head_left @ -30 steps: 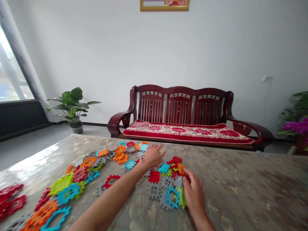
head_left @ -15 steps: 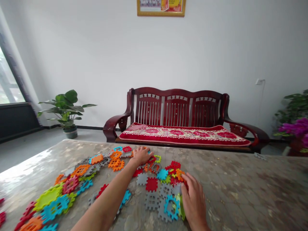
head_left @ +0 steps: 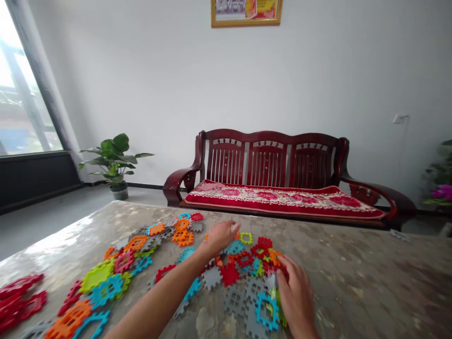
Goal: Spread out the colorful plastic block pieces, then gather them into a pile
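Note:
Many flat plastic puzzle tiles (head_left: 106,275) in orange, blue, green, red and grey lie scattered over a marbled table (head_left: 353,282). My left hand (head_left: 219,234) reaches far across the pile, fingers curled down onto tiles near a blue piece (head_left: 235,246) and a small green frame tile (head_left: 246,238). What its fingers grip, if anything, is hidden. My right hand (head_left: 295,294) rests on the near cluster, fingers bent over red and orange tiles (head_left: 270,258), beside a blue-and-grey tile (head_left: 263,310).
Red tiles (head_left: 19,301) lie at the table's left edge. Beyond the table stands a dark wooden bench (head_left: 282,165) with a red floral cushion. A potted plant (head_left: 115,160) sits on the floor by the window, and flowers (head_left: 441,190) at the right.
My left hand swept from the far edge of the pile back toward the middle, dragging several tiles closer together. The right hand stayed on the near cluster. The view shifted slightly.

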{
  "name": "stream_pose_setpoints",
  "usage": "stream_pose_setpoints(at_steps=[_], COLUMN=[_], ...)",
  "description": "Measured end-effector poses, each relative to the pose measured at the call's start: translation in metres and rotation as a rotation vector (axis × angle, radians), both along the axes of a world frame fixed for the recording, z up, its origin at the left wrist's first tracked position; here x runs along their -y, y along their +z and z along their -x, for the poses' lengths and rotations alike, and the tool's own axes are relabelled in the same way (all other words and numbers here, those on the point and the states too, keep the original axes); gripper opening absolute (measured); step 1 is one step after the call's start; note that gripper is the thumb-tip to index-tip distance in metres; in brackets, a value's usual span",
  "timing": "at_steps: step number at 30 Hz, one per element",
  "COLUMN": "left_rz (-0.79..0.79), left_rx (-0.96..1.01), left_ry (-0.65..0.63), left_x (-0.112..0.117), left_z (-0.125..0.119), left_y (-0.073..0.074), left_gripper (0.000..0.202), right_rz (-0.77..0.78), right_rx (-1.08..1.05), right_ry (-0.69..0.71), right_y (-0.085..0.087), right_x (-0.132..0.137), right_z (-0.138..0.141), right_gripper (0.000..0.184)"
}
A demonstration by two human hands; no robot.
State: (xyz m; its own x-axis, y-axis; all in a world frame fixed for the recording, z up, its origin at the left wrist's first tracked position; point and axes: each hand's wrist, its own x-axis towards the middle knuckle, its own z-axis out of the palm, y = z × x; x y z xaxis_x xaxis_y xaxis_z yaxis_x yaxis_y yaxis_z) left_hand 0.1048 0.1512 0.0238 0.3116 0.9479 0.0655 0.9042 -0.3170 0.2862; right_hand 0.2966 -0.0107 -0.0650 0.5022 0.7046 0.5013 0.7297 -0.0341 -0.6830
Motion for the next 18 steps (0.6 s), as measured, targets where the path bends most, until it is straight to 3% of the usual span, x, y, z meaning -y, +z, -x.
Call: stream_pose_setpoints(at_steps=[5, 10, 14, 18], left_rz=[-0.124, 0.021, 0.072, 0.005], left_rx=[-0.113, -0.234, -0.232, -0.226], left_ry=[0.232, 0.317, 0.279, 0.216], left_x=[-0.05, -0.082, -0.084, -0.068], left_z=[0.05, 0.091, 0.104, 0.103], left_y=[0.0, -0.019, -0.023, -0.023], left_gripper=[0.064, 0.07, 0.068, 0.065], right_rz=[0.01, 0.024, 0.024, 0.035], right_rx=[-0.001, 0.017, 0.024, 0.034], right_ry=[-0.004, -0.004, -0.012, -0.016], right_y=[-0.002, -0.002, -0.002, -0.004], right_x=[0.0, 0.0, 0.0, 0.0], right_z=[0.0, 0.001, 0.001, 0.001], right_gripper=[0.044, 0.044, 0.043, 0.043])
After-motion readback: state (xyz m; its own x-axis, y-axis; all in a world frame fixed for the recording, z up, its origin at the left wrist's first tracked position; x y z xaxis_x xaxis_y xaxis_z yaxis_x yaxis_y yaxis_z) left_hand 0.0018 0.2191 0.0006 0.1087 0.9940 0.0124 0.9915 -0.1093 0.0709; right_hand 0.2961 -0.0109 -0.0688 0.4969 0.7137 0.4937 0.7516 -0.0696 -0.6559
